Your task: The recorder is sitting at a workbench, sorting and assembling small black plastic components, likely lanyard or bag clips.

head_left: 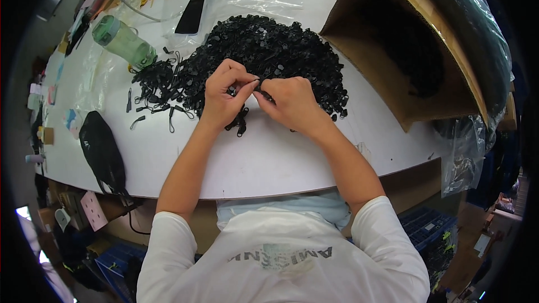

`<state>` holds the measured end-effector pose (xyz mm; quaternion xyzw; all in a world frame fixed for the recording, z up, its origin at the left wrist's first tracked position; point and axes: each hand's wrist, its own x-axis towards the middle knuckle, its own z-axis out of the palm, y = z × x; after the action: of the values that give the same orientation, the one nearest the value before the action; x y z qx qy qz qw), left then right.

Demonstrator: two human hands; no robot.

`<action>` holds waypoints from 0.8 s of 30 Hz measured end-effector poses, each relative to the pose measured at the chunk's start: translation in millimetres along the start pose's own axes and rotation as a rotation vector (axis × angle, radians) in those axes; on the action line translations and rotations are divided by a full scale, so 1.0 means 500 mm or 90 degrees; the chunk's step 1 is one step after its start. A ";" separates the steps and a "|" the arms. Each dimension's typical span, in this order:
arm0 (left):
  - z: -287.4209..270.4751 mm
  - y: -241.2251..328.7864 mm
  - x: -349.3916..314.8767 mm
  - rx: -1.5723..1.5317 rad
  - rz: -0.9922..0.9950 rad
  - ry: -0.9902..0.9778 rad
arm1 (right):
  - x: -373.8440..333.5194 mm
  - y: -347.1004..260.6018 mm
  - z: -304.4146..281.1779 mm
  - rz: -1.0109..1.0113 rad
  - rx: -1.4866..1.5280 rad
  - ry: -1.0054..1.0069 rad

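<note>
Over the near edge of a big heap of small black plastic pieces (264,39), my two hands meet in a pinch. My right hand (295,101) grips a small dark zipper pull (264,95) between thumb and fingers. Close against it, my left hand (227,92) has thumb and forefinger pressed together at the same spot; the fingers partly hide the piece. A few black pieces (240,123) lie just below my left hand. Left of the heap is a smaller pile of black zipper pulls with cord loops (154,81), some lying loose on the white table (264,163).
An open cardboard box (382,95) with dark contents lies tilted at the right, plastic sheeting around it. A green bottle (123,42) lies at the upper left, a phone (191,14) behind the heap. A black bag-like item (103,151) rests by the left front edge.
</note>
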<state>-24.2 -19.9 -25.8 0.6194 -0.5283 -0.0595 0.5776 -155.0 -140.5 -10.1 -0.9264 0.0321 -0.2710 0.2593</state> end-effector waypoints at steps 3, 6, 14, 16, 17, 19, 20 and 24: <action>-0.001 -0.001 -0.010 -0.206 -0.126 -0.004 | -0.003 0.004 0.001 -0.012 0.001 -0.007; -0.014 0.004 0.002 -0.131 -0.171 -0.104 | 0.005 0.008 -0.004 -0.072 -0.029 0.054; -0.072 -0.014 0.014 -0.054 -0.140 -0.119 | 0.007 0.010 -0.001 -0.106 0.129 0.011; -0.062 -0.015 0.010 -0.096 -0.164 -0.122 | 0.001 0.013 -0.004 -0.085 0.182 -0.025; -0.058 -0.020 0.009 -0.138 -0.171 -0.119 | 0.003 0.019 -0.011 -0.078 0.177 -0.024; -0.054 -0.031 0.009 -0.183 -0.173 -0.114 | 0.015 0.034 -0.036 0.037 0.356 -0.107; -0.055 -0.033 0.003 -0.135 -0.173 -0.130 | 0.011 0.036 -0.048 0.069 0.429 -0.154; -0.046 -0.024 0.003 0.037 -0.119 -0.135 | 0.013 0.062 -0.098 0.258 0.741 0.217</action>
<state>-0.9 -8.4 -26.7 0.6727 -0.5282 -0.1628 0.4919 -172.5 -191.3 13.0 -0.5531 0.0951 -0.3330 0.7577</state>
